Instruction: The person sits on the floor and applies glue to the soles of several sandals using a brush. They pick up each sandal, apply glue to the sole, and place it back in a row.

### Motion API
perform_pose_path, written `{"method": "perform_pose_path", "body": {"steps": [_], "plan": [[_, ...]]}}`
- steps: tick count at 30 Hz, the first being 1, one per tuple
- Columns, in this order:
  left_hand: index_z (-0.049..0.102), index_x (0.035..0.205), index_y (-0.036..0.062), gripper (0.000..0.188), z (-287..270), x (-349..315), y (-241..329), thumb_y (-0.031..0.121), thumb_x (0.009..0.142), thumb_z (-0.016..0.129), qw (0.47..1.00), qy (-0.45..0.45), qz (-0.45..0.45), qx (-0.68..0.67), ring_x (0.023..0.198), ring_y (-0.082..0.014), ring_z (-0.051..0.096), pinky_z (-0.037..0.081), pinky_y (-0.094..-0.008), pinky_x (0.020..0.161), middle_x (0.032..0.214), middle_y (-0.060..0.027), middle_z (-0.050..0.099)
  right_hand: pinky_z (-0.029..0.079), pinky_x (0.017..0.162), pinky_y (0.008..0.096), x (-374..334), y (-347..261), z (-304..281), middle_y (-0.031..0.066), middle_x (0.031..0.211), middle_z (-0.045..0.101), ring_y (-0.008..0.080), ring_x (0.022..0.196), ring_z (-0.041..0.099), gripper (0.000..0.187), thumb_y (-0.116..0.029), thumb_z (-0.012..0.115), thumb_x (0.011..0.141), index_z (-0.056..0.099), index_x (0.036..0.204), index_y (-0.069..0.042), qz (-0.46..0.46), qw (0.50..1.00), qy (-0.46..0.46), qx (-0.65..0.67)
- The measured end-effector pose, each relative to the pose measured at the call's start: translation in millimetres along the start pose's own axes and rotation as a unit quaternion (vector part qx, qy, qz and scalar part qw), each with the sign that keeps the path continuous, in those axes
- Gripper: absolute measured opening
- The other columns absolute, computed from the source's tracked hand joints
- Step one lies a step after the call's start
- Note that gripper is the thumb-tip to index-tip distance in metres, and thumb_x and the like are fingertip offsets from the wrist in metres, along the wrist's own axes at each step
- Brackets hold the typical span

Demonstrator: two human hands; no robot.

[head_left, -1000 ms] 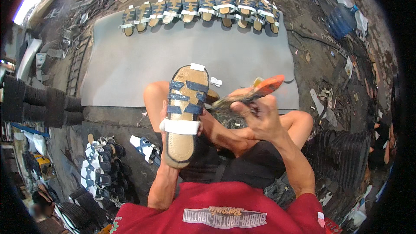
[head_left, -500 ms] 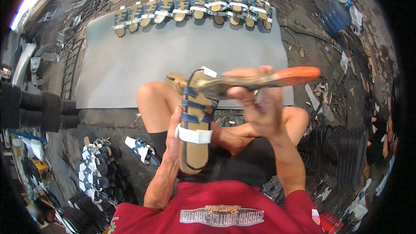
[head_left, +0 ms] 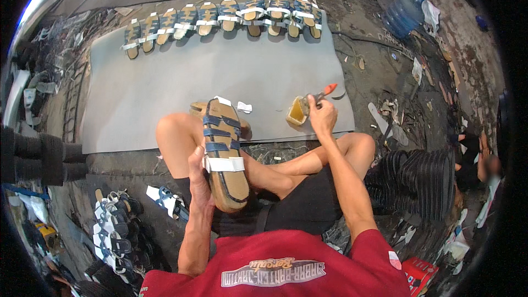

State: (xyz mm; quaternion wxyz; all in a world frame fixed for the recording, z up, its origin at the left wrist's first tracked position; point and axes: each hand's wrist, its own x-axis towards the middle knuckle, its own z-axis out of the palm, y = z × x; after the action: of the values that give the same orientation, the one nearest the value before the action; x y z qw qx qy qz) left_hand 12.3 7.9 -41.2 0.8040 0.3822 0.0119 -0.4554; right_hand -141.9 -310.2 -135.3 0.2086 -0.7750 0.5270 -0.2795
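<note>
Holding 1 sandal [head_left: 224, 147] and 1 orange-handled brush [head_left: 329, 89], 2 hands [head_left: 201, 184] [head_left: 324, 116] are well apart.

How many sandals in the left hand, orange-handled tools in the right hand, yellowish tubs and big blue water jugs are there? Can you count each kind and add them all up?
Sandal in the left hand: 1
Orange-handled tool in the right hand: 1
Yellowish tub: 1
Big blue water jugs: 2
Total: 5
</note>
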Motion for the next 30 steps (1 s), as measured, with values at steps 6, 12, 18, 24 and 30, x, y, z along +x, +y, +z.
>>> {"method": "perform_pose_path", "body": {"steps": [6, 12, 18, 24, 30], "plan": [[0.034, 0.152, 0.0034, 0.068, 13, -5, 0, 0.035, 0.098, 0.06, 0.999, 0.012, 0.034, 0.021, 0.119, -0.0205, 0.061, 0.053, -0.0378, 0.102, 0.129, -0.0119, 0.06, 0.051, 0.065, 0.0509, -2, 20, 37, 0.0217, 0.067, 0.068, 0.0428, 0.065, 0.068, 0.047, -0.042, 0.071, 0.094, 0.071, 0.074, 0.0, -0.088, 0.991, 0.024, -0.099], [0.041, 0.146, 0.0054, 0.055, -11, -1, -3, 0.038, 0.104, 0.058, 0.998, 0.012, 0.065, -0.002, 0.115, -0.0195, 0.065, 0.057, -0.0369, 0.098, 0.128, -0.0117, 0.062, 0.047, 0.067, 0.0518, -6, 9, 12, 0.0208, 0.068, 0.068, 0.044, 0.067, 0.065, 0.047, -0.043, 0.068, 0.097, 0.071, 0.074, -0.002, -0.017, 0.999, 0.04, -0.006], [0.061, 0.132, 0.0049, 0.06, 6, 15, -8, 0.057, 0.102, 0.056, 0.997, 0.041, -0.026, -0.064, 0.094, -0.0188, 0.074, 0.064, -0.0331, 0.082, 0.113, -0.0107, 0.073, 0.047, 0.063, 0.0494, -24, 56, 10, 0.0215, 0.062, 0.064, 0.0343, 0.056, 0.062, 0.062, -0.049, 0.069, 0.096, 0.065, 0.067, 0.006, -0.014, 0.998, -0.057, -0.004], [0.057, 0.134, 0.0036, 0.06, 20, 21, -13, 0.055, 0.104, 0.055, 0.997, -0.001, -0.039, -0.066, 0.101, -0.0206, 0.071, 0.061, -0.0359, 0.088, 0.118, -0.0122, 0.07, 0.053, 0.063, 0.0292, -7, 2, -63, 0.0012, 0.095, 0.072, 0.0118, 0.061, 0.062, 0.025, -0.039, 0.071, 0.098, 0.063, 0.108, -0.018, 0.317, 0.721, -0.239, 0.568], [0.057, 0.135, 0.0059, 0.059, 50, 15, -13, 0.055, 0.103, 0.056, 0.993, -0.038, -0.09, -0.064, 0.098, -0.0183, 0.071, 0.062, -0.0334, 0.084, 0.117, -0.0103, 0.07, 0.053, 0.068, 0.027, -31, -128, -123, 0.001, 0.093, 0.074, 0.012, 0.079, 0.069, 0.021, -0.031, 0.07, 0.101, 0.073, 0.103, -0.01, 0.079, 0.823, -0.2, 0.526]]}}
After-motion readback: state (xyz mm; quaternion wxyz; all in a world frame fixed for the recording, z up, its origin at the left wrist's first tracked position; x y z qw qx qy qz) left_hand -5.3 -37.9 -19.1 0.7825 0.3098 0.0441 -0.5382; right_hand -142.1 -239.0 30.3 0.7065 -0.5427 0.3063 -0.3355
